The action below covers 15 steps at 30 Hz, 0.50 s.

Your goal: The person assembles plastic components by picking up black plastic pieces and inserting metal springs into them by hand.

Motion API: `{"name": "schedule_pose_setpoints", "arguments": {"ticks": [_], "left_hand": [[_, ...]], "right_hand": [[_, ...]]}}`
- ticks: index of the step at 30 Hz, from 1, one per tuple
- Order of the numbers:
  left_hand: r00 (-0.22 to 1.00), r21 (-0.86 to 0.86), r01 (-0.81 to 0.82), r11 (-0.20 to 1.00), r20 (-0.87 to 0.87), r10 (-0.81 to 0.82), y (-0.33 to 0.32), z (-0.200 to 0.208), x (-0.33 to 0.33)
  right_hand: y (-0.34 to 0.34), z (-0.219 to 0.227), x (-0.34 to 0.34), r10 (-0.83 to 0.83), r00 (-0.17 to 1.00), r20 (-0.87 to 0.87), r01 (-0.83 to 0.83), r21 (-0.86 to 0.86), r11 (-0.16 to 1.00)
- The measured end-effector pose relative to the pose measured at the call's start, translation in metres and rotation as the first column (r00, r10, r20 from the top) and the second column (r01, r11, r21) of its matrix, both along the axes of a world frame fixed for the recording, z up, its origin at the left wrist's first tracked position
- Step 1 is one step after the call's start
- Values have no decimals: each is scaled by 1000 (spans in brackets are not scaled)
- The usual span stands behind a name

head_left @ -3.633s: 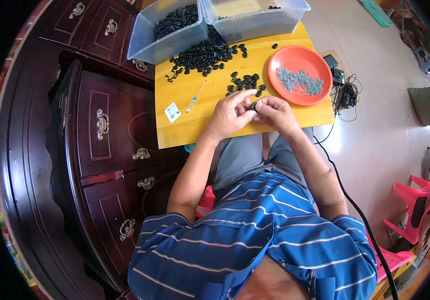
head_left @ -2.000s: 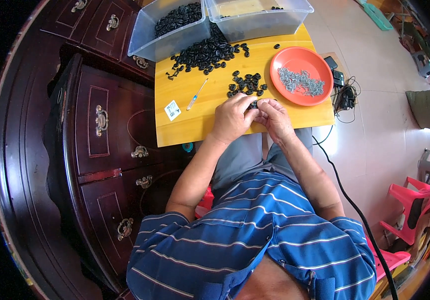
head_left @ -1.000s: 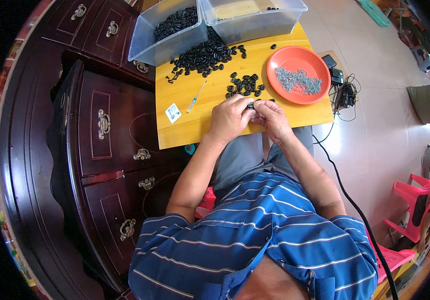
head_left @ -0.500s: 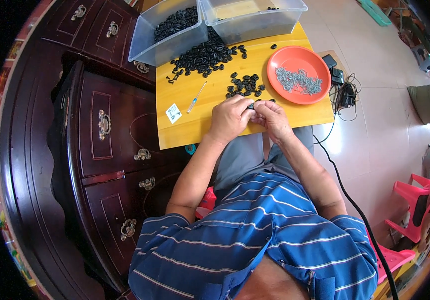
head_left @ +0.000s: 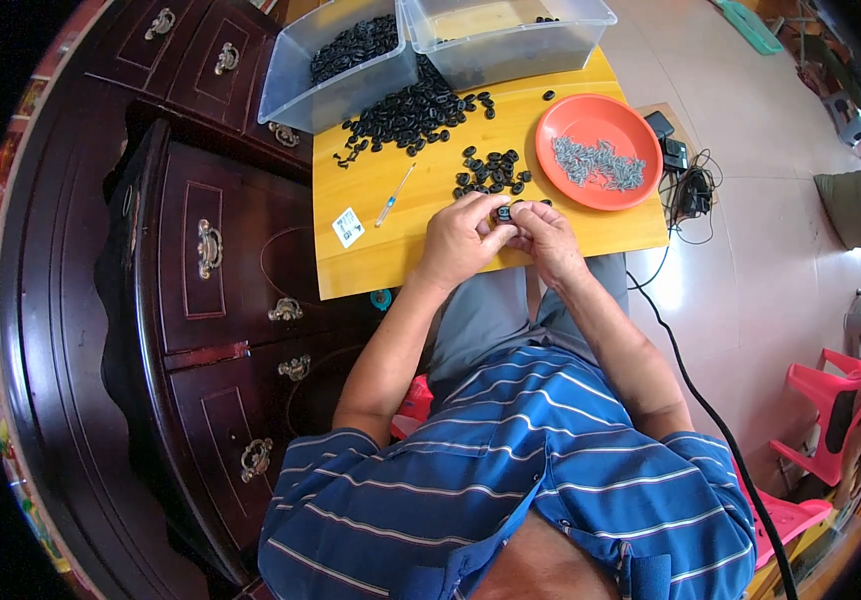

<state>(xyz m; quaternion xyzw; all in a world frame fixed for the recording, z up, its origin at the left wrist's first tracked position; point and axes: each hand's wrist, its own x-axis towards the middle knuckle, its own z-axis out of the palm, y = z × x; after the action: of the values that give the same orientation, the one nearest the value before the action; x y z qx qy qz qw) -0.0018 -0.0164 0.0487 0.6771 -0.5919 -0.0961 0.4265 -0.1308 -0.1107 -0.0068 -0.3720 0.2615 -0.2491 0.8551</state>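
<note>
We observed the left hand (head_left: 459, 240) and right hand (head_left: 553, 240) meeting over the near part of the yellow counter (head_left: 371, 265), fingers of both pinching one small black piece (head_left: 505, 213) between them. We logged a cluster of black oval pieces (head_left: 496, 172) just beyond, and an orange-red plate (head_left: 601, 112) bearing grey slivers (head_left: 601, 163) to its right.

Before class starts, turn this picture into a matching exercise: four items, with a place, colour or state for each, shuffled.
1. left hand and right hand
2. round plate
3. white card
4. drawer cabinet

A. dark reddish-brown
B. on the yellow table, near its left edge
C. holding a small black piece
D. orange-red, bearing grey pieces

Pairs: 1-C, 2-D, 3-B, 4-A
</note>
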Motion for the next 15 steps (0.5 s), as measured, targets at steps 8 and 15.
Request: {"name": "schedule_pose_setpoints", "arguments": {"ticks": [8, 15], "left_hand": [[992, 83, 24, 996, -124, -14, 4, -3, 13], [994, 384, 104, 917, -79, -79, 3, 25, 72]], "right_hand": [[1, -5, 0, 61, 998, -15, -63, -111, 992], [5, 33, -11, 74, 994, -75, -87, -176, 981]]}}
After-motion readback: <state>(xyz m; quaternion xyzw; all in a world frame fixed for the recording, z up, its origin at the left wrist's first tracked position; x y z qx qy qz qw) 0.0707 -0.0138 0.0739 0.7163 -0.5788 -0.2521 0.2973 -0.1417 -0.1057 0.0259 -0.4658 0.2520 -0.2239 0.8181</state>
